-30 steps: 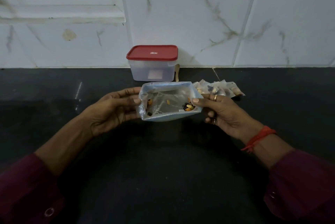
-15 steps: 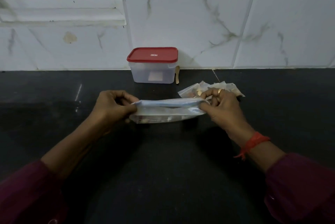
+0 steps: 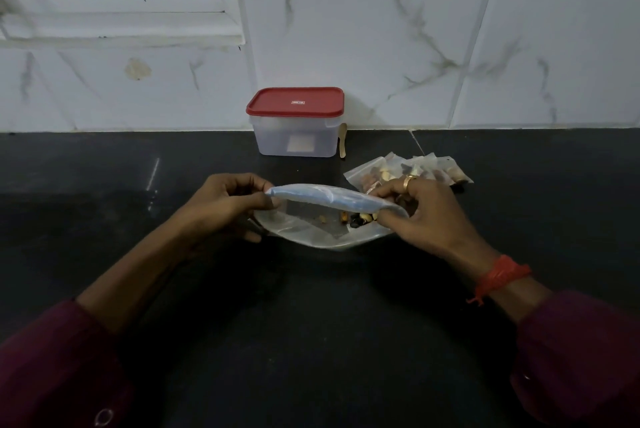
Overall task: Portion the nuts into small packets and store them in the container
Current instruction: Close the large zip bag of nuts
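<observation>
A clear plastic zip bag [image 3: 311, 227] with a blue top strip lies on the black counter between my hands. A few nuts [image 3: 358, 218] sit in its right corner. My left hand [image 3: 225, 206] pinches the bag's top-left corner. My right hand [image 3: 426, 216], with a ring on one finger, grips the top-right end of the strip. Several small filled packets [image 3: 408, 169] lie just behind my right hand. A translucent container [image 3: 296, 130] with a red lid stands closed against the wall.
A small wooden spoon [image 3: 343, 140] leans beside the container's right side. The black countertop [image 3: 311, 323] runs wide in front of me. White marble-look tiles [image 3: 415, 29] back the counter, with a window sill at upper left.
The bag stood open towards me a second ago. Both hands then drew its top edges together and pulled it flat, and it now lies lower with the blue strip folded along the top.
</observation>
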{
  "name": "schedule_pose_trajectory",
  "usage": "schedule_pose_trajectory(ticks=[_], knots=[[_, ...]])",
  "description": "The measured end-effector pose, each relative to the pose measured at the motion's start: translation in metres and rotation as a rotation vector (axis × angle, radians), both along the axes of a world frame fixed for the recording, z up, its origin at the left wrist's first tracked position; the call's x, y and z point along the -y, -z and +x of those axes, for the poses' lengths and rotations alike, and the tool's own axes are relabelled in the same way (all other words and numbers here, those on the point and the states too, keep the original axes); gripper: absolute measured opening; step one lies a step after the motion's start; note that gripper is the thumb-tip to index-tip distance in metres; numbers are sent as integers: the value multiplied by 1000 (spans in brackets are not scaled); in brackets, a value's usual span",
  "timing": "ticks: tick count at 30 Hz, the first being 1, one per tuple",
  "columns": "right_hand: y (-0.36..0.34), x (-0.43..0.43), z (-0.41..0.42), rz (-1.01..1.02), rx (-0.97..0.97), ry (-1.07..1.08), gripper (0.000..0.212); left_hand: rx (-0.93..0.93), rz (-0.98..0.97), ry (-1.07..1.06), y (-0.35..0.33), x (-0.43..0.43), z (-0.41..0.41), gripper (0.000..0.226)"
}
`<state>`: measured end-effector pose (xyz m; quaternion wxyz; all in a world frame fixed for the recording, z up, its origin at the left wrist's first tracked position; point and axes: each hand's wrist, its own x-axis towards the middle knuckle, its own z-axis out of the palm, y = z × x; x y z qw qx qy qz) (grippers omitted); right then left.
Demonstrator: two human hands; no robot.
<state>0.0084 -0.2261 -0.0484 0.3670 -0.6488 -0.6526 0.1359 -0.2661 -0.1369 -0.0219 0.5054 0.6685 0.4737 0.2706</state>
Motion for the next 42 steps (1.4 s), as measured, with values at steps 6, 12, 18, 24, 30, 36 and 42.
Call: schedule_pose_trajectory(ticks=[6, 12, 18, 24, 30, 36, 42], knots=[[1, -4, 8, 16, -235, 56, 18, -15, 18, 77, 2, -4, -9, 23], [5, -6, -4, 216, 62, 164, 22, -229, 529, -138, 12, 0, 4, 21], [9, -3, -7, 173, 142, 81, 18, -171, 615, -104, 20, -1, 2, 18], [6, 0, -5, 21, 21, -7, 21, -206, 707, 61, 20, -6, -4, 27], [2, -4, -2, -52, -87, 75, 14, -391, 820, 81, 17, -7, -4, 27], [1, -3, -7, -132, -244, 30, 9, -13, 198, 2, 14, 1, 9, 36], [-5, -3, 0, -333, -876, -166, 22, 419, -300, 40, 9, -5, 3, 40]])
